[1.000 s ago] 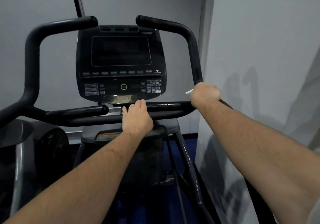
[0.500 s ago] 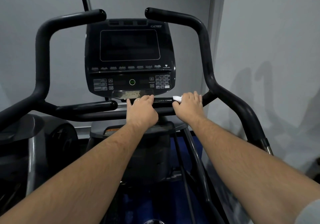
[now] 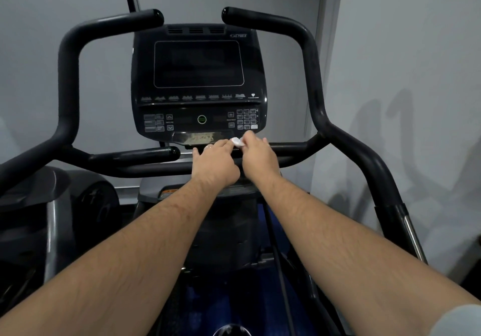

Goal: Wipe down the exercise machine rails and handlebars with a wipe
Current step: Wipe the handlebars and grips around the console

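Observation:
A small white wipe (image 3: 237, 142) shows between my two hands, just under the black console (image 3: 199, 83). My right hand (image 3: 257, 155) pinches it from the right, over the horizontal crossbar (image 3: 294, 149). My left hand (image 3: 217, 164) rests on the same bar right beside it, a ring on one finger, fingertips touching the wipe's edge; which hand carries the wipe's weight is not clear. The black handlebars curve up on the left (image 3: 69, 80) and on the right (image 3: 311, 75).
A grey wall (image 3: 403, 62) stands close on the right, beside the right side rail (image 3: 385, 184) with its metal section. Another dark machine (image 3: 52, 205) sits at lower left. Blue floor (image 3: 234, 302) shows below the console post.
My right hand slid left from the bend of the right handlebar along the crossbar with the wipe, and now meets my left hand under the console. The left hand barely moved.

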Tool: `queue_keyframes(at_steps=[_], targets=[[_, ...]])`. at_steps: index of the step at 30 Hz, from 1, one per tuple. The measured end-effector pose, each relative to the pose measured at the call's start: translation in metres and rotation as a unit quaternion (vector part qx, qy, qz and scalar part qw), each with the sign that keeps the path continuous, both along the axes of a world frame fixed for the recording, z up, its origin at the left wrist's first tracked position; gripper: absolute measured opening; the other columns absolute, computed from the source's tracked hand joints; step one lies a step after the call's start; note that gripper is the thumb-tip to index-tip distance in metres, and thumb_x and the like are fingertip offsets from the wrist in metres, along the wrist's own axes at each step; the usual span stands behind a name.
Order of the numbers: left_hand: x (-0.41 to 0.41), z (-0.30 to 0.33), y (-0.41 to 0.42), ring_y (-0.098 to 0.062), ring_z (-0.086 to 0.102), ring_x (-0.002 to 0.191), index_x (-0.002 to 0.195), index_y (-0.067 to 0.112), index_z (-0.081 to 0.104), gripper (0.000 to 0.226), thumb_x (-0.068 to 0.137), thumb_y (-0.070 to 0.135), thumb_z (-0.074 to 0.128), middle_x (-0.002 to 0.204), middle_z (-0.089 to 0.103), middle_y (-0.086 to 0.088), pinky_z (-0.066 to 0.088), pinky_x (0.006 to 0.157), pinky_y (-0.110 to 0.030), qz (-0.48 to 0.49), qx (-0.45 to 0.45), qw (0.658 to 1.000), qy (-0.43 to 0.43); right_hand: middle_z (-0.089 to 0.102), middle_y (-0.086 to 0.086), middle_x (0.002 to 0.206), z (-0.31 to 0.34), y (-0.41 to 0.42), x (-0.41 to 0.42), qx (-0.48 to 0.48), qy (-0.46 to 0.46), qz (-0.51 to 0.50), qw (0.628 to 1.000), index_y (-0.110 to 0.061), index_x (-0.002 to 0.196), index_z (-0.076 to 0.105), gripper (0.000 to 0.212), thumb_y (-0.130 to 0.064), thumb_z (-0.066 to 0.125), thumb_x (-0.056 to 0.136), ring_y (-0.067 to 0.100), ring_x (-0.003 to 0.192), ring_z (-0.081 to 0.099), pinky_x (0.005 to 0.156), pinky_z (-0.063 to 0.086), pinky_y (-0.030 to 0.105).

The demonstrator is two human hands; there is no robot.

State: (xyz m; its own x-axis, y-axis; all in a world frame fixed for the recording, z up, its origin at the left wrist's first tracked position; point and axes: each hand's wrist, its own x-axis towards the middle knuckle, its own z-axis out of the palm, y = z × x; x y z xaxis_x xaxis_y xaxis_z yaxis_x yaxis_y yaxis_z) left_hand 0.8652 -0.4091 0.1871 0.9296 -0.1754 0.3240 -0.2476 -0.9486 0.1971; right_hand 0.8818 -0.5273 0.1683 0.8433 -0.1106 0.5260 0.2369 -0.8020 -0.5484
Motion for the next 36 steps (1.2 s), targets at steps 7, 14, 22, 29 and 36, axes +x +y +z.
queue_keyframes(at_steps=[7, 14, 22, 29, 36], targets=[[0.004, -0.004, 0.004, -0.021, 0.038, 0.137, 0.148, 0.028, 0.037, 0.072, 0.077, 0.02, 0.05, 0.152, 0.039, 0.011, 0.025, 0.115, -0.052, -0.009, -0.04, 0.999, 0.002, 0.062, -0.003, 0.114, -0.01, -0.017, -0.001, -0.121, -0.035, 0.048, 0.991, -0.027, 0.118, 0.055, 0.037, -0.003, 0.047, 0.091, 0.019, 0.116, 0.056, 0.125, 0.014, 0.05], [-0.006, -0.004, 0.004, -0.018, 0.048, 0.126, 0.157, 0.034, 0.006, 0.09, 0.08, 0.011, 0.048, 0.156, 0.03, 0.013, 0.043, 0.101, -0.037, -0.006, -0.089, 0.995, 0.035, 0.068, 0.01, 0.117, 0.001, -0.086, 0.0, -0.217, -0.008, -0.181, 0.959, -0.014, 0.127, 0.058, 0.042, 0.002, 0.046, 0.09, 0.029, 0.129, 0.052, 0.124, 0.019, 0.045], [-0.008, 0.004, 0.005, -0.017, 0.057, 0.099, 0.156, 0.032, -0.008, 0.1, 0.078, 0.008, 0.05, 0.137, 0.054, 0.005, 0.051, 0.081, -0.035, -0.004, -0.118, 0.991, 0.059, 0.068, 0.009, 0.101, 0.011, -0.039, 0.007, -0.119, 0.048, -0.115, 0.985, -0.014, 0.107, 0.061, 0.028, 0.002, 0.048, 0.088, 0.031, 0.106, 0.057, 0.093, 0.045, 0.041], [0.002, 0.007, 0.017, -0.022, 0.065, 0.081, 0.156, 0.028, -0.011, 0.093, 0.086, 0.006, 0.045, 0.115, 0.069, -0.006, 0.05, 0.064, -0.034, -0.021, -0.162, 0.981, 0.101, 0.069, 0.003, 0.109, 0.008, 0.024, 0.009, -0.104, -0.03, 0.035, 0.994, -0.018, 0.109, 0.068, 0.028, -0.01, 0.045, 0.096, 0.025, 0.107, 0.057, 0.106, 0.038, 0.043], [0.005, -0.001, 0.023, -0.021, 0.069, 0.089, 0.155, 0.04, 0.003, 0.093, 0.082, -0.001, 0.044, 0.151, 0.044, 0.004, 0.057, 0.086, -0.041, -0.056, -0.232, 0.963, 0.126, 0.061, 0.0, 0.126, -0.015, -0.022, 0.018, -0.211, -0.071, 0.069, 0.973, -0.021, 0.147, 0.047, 0.062, -0.005, 0.051, 0.087, 0.024, 0.117, 0.053, 0.108, 0.036, 0.038]])
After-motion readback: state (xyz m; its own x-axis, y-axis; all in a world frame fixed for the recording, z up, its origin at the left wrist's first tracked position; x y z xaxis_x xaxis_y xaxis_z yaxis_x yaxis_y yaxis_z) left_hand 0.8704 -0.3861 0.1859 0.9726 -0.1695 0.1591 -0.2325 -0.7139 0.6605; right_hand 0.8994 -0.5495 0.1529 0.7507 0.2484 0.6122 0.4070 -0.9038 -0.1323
